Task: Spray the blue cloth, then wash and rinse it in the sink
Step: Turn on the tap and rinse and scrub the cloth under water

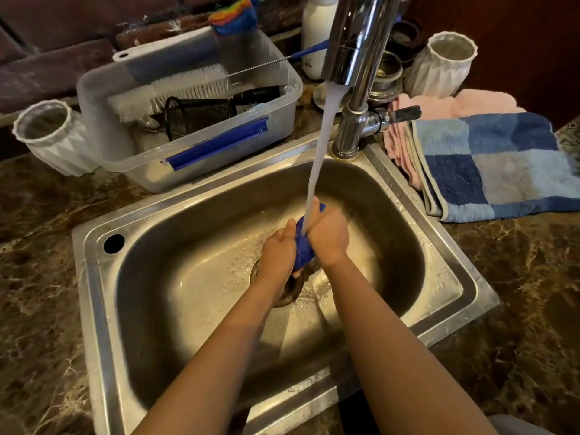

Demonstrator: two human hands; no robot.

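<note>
The blue cloth [303, 251] is bunched into a wad between both hands, above the drain of the steel sink [175, 215]. My left hand [278, 252] grips its left side and my right hand [328, 235] closes around its right side and top. A stream of water [320, 158] falls from the chrome tap [354, 42] straight onto the cloth and my right hand. Most of the cloth is hidden by my fingers.
A clear plastic tub [188, 171] with brushes and a black mesh cup stands behind the sink at left. White ribbed vases [53, 136] [445, 64] sit at far left and back right. Folded blue checked towel [492, 167] and pink cloth [439, 103] lie right of the tap. A white bottle [315, 32] stands behind.
</note>
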